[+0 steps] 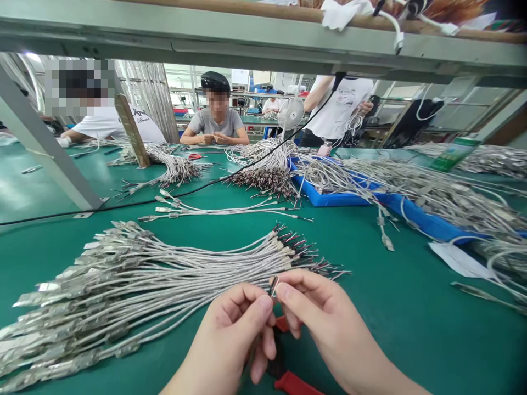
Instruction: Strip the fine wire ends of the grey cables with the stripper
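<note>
In front of me, my left hand (242, 329) and my right hand (315, 310) meet, both closed in a pinch. Between their fingertips show short thin wires (273, 287), dark and light; the rest of what they belong to is hidden by my fingers. Beneath my hands is a red-handled tool (294, 383) with a dark middle, partly covered, so its kind is unclear. Left of my hands lies a wide bundle of grey-white cables (197, 269), with silvery connectors at the left and stripped black and red wire ends at the right.
A few loose cables (222, 210) lie behind the bundle. Blue trays (325, 198) heaped with cables stand at the right. A black cord (197, 189) crosses the green table (411, 329). Overhead runs a metal shelf beam (247, 41). A person (216, 118) sits opposite; others are nearby.
</note>
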Action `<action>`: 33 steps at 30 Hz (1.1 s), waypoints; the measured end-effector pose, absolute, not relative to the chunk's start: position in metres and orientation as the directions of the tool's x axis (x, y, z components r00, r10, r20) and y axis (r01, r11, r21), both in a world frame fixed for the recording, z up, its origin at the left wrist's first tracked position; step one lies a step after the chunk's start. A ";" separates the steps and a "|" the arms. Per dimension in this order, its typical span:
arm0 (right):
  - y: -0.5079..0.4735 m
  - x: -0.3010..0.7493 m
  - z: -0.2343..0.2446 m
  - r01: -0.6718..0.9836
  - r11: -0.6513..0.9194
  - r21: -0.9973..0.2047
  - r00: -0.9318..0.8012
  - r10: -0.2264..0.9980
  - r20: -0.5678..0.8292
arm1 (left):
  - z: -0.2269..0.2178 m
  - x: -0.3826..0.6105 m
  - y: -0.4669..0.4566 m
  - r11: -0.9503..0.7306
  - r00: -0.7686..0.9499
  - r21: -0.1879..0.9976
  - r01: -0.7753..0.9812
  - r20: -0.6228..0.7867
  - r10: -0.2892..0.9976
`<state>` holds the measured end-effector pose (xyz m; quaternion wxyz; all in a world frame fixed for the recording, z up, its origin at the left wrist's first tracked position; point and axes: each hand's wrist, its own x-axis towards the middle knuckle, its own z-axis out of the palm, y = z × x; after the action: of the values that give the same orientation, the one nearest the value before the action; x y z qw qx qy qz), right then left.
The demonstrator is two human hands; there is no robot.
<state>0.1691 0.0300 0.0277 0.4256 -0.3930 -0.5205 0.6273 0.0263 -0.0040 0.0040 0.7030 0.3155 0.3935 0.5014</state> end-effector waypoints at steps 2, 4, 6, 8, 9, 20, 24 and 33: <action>0.031 0.169 0.028 -0.121 -0.094 -0.988 -0.328 0.943 -0.049 | 0.004 0.027 -0.004 0.300 0.183 0.843 -0.446 -0.242 0.953; 0.031 0.169 0.029 -0.117 -0.098 -0.988 -0.336 0.940 -0.054 | 0.003 0.028 -0.004 0.300 0.188 0.844 -0.445 -0.240 0.952; 0.032 0.168 0.029 -0.115 -0.103 -0.988 -0.346 0.936 -0.058 | 0.001 0.027 -0.004 0.296 0.190 0.846 -0.443 -0.234 0.954; 0.032 0.169 0.028 -0.112 -0.098 -0.989 -0.356 0.933 -0.052 | 0.001 0.027 -0.004 0.281 0.179 0.855 -0.436 -0.224 0.958; 0.032 0.169 0.028 -0.112 -0.092 -0.989 -0.360 0.932 -0.046 | 0.001 0.027 -0.005 0.272 0.164 0.859 -0.433 -0.222 0.961; 0.032 0.169 0.025 -0.057 -0.073 -0.996 -0.401 0.915 -0.044 | 0.014 0.027 -0.003 0.219 0.006 0.866 -0.450 -0.243 0.970; 0.031 0.169 0.026 -0.085 -0.080 -0.993 -0.382 0.923 -0.042 | 0.015 0.027 -0.004 0.225 -0.004 0.870 -0.438 -0.252 0.968; 0.031 0.171 0.029 -0.055 -0.004 -0.999 -0.375 0.927 0.017 | 0.022 0.027 -0.004 0.179 -0.003 0.892 -0.416 -0.199 0.980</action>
<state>0.1707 0.0313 0.0290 0.4101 -0.3797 -0.5743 0.5982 0.0274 -0.0036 0.0224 0.6292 0.3204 0.4402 0.5547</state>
